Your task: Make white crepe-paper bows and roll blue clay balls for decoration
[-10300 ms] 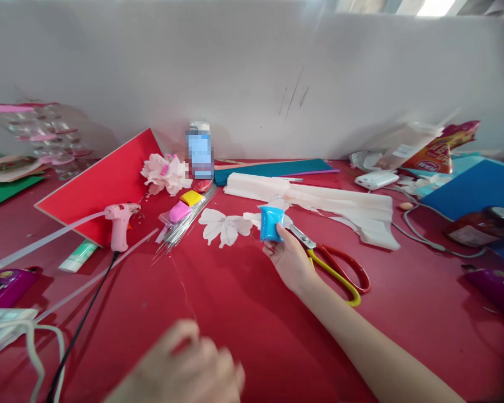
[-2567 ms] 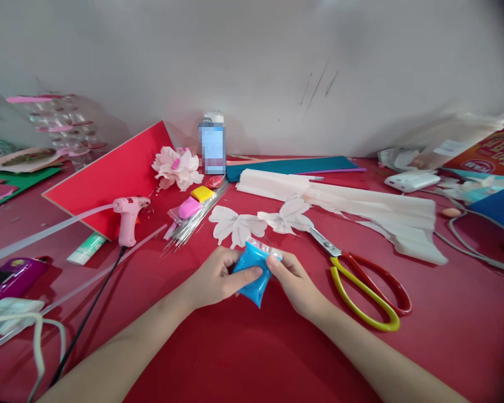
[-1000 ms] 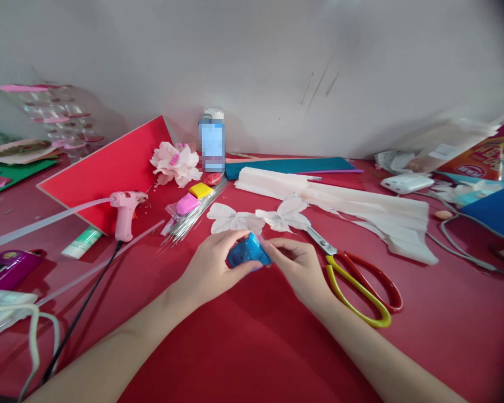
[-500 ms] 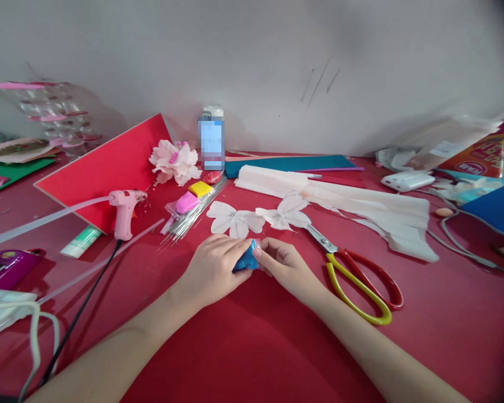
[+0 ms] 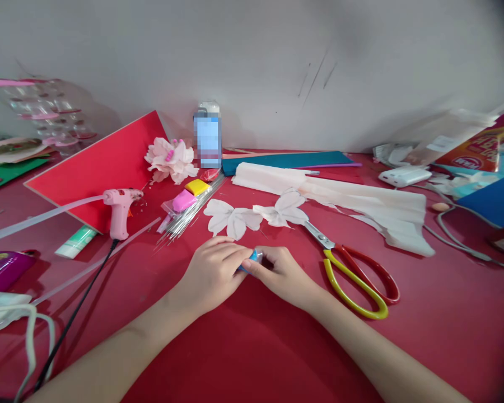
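Observation:
My left hand (image 5: 212, 274) and my right hand (image 5: 279, 274) meet over the red table cover (image 5: 252, 347). Between their fingers they press a small blue pack of soft clay (image 5: 252, 257), and only a sliver of it shows. Just above my hands lie two white paper butterfly-shaped petal pieces (image 5: 231, 219). Scissors with red and yellow handles (image 5: 335, 253) lie to the right of my right hand, not touching it.
Behind stand a pink glue gun (image 5: 118, 210) with its black cord, a red board (image 5: 96, 168), a paper flower (image 5: 171, 160), clay packs, a bundle of thin wires (image 5: 189, 212), a pale crepe paper strip (image 5: 361, 210) and a blurred bottle (image 5: 207, 140) against a white wall.
My hands have drawn closer together, and the blue pack has shrunk into a small lump almost covered by my fingers. The view has shifted slightly.

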The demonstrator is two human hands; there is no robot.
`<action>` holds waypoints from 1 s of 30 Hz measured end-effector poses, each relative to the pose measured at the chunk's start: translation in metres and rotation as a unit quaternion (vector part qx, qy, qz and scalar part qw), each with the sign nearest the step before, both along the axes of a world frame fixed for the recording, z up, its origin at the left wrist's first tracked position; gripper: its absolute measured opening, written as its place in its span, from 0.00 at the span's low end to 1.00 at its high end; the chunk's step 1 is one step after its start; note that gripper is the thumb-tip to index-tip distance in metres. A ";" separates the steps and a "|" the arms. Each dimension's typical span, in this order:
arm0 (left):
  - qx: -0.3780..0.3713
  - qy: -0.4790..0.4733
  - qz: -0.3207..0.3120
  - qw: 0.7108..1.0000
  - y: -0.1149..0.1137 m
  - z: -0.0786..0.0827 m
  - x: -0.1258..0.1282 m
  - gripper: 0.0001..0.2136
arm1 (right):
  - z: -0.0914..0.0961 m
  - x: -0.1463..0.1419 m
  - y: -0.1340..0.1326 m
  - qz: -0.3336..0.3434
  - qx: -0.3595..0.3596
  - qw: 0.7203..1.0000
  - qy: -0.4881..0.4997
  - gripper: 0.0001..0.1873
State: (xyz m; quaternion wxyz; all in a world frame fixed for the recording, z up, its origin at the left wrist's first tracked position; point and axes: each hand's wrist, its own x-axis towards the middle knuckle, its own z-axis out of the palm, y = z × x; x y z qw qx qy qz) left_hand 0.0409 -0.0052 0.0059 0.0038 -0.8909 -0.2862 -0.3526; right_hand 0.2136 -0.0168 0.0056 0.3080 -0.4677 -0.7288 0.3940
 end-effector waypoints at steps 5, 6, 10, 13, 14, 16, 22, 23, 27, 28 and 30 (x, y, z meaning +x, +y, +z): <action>0.005 0.045 0.018 0.999 0.004 -0.008 -0.003 0.11 | 0.000 -0.004 -0.002 0.015 0.001 1.000 0.006 0.18; -0.003 0.051 0.021 0.998 0.005 -0.008 -0.003 0.11 | 0.000 -0.006 -0.003 0.018 0.001 1.000 0.012 0.17; -0.039 0.075 0.020 0.996 0.004 -0.005 -0.001 0.09 | 0.001 -0.013 -0.009 0.012 0.003 0.999 0.035 0.16; -0.039 0.094 0.027 0.994 0.004 -0.002 0.000 0.05 | 0.002 -0.013 -0.010 -0.007 -0.002 0.998 0.065 0.17; -0.032 0.098 0.034 0.994 0.005 -0.001 -0.001 0.04 | 0.002 -0.011 -0.009 -0.007 -0.008 0.997 0.079 0.18; -0.016 0.104 0.051 0.993 0.006 0.001 -0.002 0.01 | 0.003 -0.006 -0.007 0.000 -0.024 0.993 0.112 0.20; -0.001 0.115 0.103 0.988 0.009 0.000 -0.005 0.05 | 0.008 0.003 -0.002 0.027 -0.031 0.990 0.137 0.17; -0.006 0.117 0.108 0.987 0.008 0.000 -0.005 0.06 | 0.008 0.003 -0.002 0.035 -0.031 0.989 0.138 0.15; -0.024 0.118 0.120 0.985 0.007 0.000 -0.004 0.04 | 0.006 0.002 -0.002 0.042 -0.042 0.986 0.155 0.10; -0.022 0.112 0.117 0.987 0.007 0.000 -0.004 0.03 | 0.005 0.002 -0.001 0.037 -0.045 0.986 0.154 0.10; -0.001 0.083 0.112 0.990 0.006 0.002 -0.003 0.09 | 0.005 0.004 0.000 0.016 -0.044 0.988 0.147 0.10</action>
